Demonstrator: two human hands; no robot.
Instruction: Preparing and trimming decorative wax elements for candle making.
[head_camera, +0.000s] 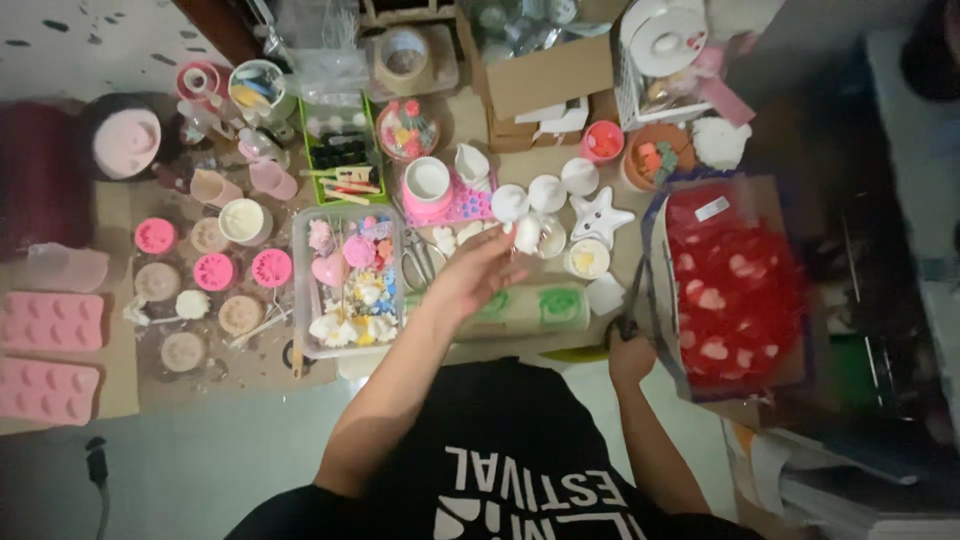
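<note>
Now | L hand (478, 275) fingers pinching small white figurine (527, 235), above clear divided tray (303, 262) edge & star dish (598, 217) | R hand (630, 355) gripping box of red hearts (735, 290) corner, closed.

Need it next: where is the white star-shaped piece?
In the head view, the white star-shaped piece lies right of centre, between the left hand and the box of red hearts.

Brown cardboard box (545, 75), open, at the far edge; clear bag of red hearts (735, 285), white label (711, 208), right side.
</note>
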